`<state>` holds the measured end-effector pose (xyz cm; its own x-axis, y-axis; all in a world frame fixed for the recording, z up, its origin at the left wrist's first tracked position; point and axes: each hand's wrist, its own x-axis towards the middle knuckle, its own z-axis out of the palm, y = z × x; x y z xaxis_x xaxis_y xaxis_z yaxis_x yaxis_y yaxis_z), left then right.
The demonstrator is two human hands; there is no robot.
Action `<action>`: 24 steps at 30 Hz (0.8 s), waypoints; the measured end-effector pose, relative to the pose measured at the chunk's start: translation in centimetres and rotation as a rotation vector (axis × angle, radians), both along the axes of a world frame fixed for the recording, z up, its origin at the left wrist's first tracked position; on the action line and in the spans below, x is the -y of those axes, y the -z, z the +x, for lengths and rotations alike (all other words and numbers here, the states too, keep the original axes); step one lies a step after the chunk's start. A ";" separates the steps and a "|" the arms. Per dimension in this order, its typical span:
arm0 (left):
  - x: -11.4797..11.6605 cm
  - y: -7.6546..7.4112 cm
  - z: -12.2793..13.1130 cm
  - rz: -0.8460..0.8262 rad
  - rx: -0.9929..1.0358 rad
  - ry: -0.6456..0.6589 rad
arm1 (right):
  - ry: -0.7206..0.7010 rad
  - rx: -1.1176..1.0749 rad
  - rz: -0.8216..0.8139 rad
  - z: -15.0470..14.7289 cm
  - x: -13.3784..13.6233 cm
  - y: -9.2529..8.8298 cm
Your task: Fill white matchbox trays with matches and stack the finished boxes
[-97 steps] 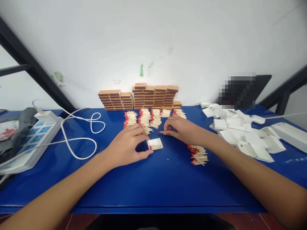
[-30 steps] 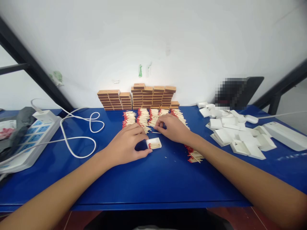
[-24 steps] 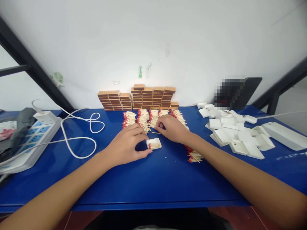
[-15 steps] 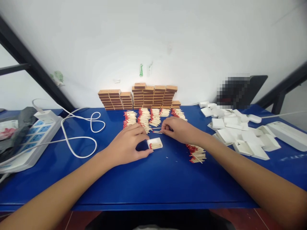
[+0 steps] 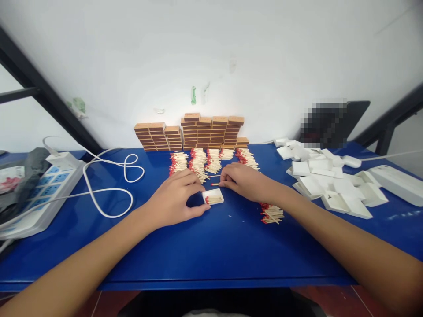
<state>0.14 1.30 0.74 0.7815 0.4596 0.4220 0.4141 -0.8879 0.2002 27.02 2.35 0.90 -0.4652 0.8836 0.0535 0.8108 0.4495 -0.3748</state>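
Note:
My left hand (image 5: 175,196) rests on the blue table (image 5: 211,251), thumb and fingers pinching the left end of a small white matchbox tray (image 5: 213,196) that holds a few red-tipped matches. Just behind the tray, my right hand (image 5: 243,181) has its fingers closed on a couple of matches (image 5: 215,179) lying on the table. Rows of red-tipped matches (image 5: 198,162) lie behind both hands, and another pile of matches (image 5: 271,213) lies under my right forearm.
Stacks of brown matchbox sleeves (image 5: 194,133) line the wall. A heap of empty white trays (image 5: 327,180) lies at right, with a white box (image 5: 396,178) beyond. A power strip (image 5: 42,189) and a looped white cable (image 5: 105,185) sit at left.
My right hand reached back into the match rows, then drew toward the tray with a couple of matches. My left hand stayed on the tray.

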 end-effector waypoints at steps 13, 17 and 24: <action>0.0 0.0 0.1 0.030 0.009 -0.012 | -0.208 -0.091 -0.039 -1.1 2.8 -0.9; 0.0 0.0 0.2 0.016 -0.004 -0.021 | -0.176 -0.141 0.013 -0.9 2.1 -0.7; 0.0 0.0 0.1 0.023 0.002 -0.021 | -0.014 -0.134 0.205 0.6 -1.0 1.2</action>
